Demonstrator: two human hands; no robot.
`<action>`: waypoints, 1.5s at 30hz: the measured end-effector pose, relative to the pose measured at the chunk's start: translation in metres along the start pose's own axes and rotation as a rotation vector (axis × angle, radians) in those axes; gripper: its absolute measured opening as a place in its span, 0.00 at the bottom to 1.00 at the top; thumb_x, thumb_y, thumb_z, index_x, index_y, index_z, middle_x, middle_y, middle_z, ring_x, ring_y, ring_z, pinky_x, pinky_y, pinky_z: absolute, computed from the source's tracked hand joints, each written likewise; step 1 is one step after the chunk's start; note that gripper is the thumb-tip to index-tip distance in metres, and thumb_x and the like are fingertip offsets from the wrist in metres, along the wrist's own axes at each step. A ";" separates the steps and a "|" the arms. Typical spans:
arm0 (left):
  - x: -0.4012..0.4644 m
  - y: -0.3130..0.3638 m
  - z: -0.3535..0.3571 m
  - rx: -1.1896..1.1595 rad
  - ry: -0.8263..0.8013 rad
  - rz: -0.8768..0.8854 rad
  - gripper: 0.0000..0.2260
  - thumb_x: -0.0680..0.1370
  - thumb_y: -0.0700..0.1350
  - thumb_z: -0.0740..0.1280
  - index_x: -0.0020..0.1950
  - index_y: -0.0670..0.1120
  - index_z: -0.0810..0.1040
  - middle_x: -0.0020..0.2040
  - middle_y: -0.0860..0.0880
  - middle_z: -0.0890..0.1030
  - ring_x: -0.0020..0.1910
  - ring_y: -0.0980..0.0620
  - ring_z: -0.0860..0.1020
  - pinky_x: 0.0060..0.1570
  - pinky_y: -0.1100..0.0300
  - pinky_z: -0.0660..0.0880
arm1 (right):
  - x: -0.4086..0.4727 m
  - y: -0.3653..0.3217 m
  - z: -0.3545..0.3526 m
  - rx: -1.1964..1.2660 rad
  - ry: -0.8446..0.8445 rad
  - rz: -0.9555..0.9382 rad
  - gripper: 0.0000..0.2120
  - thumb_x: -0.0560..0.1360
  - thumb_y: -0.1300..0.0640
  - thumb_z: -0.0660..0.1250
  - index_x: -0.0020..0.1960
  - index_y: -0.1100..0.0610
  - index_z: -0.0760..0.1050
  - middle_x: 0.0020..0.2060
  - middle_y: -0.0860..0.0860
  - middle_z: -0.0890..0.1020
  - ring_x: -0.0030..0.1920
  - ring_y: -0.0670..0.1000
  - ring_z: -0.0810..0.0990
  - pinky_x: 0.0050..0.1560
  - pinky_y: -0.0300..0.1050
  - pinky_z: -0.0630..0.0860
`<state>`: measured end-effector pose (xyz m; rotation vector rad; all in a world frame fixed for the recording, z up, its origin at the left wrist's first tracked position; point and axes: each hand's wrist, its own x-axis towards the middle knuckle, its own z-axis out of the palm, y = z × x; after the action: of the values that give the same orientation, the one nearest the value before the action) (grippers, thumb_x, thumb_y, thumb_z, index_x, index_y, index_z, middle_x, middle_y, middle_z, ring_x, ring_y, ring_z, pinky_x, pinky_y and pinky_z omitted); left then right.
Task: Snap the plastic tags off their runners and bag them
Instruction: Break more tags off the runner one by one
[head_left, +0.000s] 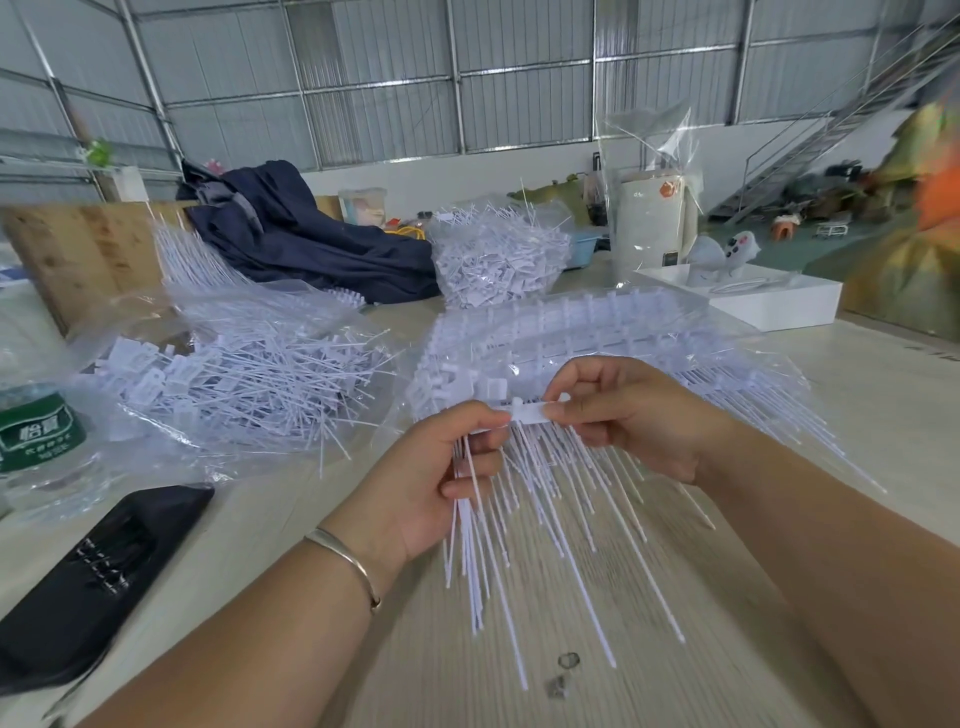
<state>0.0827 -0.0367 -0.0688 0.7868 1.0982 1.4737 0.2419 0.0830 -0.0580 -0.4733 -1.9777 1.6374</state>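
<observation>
1. The left hand (441, 478) grips a bundle of thin white plastic tags (524, 499) above the pale wooden table (467, 649).
2. The right hand (618, 410) pinches the tags' white runner strip (527, 413).
3. A clear plastic bag of loose tags (234, 374) lies left, beside them.

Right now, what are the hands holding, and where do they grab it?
A runner of white tags. The left hand grips loose tag stems, its fingertips at the runner's end; the right hand pinches the other end.
</observation>
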 end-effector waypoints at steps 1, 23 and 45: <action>0.000 0.000 0.000 0.007 -0.018 -0.005 0.08 0.67 0.39 0.69 0.37 0.47 0.70 0.29 0.53 0.66 0.22 0.59 0.58 0.17 0.69 0.51 | 0.000 -0.001 -0.001 0.001 -0.007 0.003 0.05 0.66 0.61 0.73 0.40 0.58 0.79 0.28 0.50 0.71 0.27 0.47 0.64 0.29 0.36 0.64; 0.003 -0.002 -0.008 0.427 0.437 0.051 0.07 0.75 0.34 0.67 0.52 0.38 0.79 0.24 0.51 0.67 0.17 0.57 0.63 0.18 0.69 0.58 | -0.001 -0.004 -0.008 0.046 -0.134 0.133 0.08 0.64 0.62 0.70 0.39 0.63 0.73 0.27 0.53 0.65 0.29 0.49 0.59 0.29 0.38 0.62; 0.003 -0.002 -0.004 0.155 0.141 0.012 0.07 0.71 0.42 0.74 0.42 0.47 0.76 0.28 0.54 0.60 0.21 0.59 0.56 0.16 0.68 0.54 | 0.000 -0.002 -0.006 0.151 -0.027 0.060 0.13 0.78 0.70 0.60 0.51 0.61 0.83 0.40 0.59 0.82 0.37 0.53 0.81 0.45 0.45 0.78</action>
<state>0.0792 -0.0343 -0.0728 0.8071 1.3280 1.4848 0.2456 0.0878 -0.0555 -0.4597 -1.8582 1.8229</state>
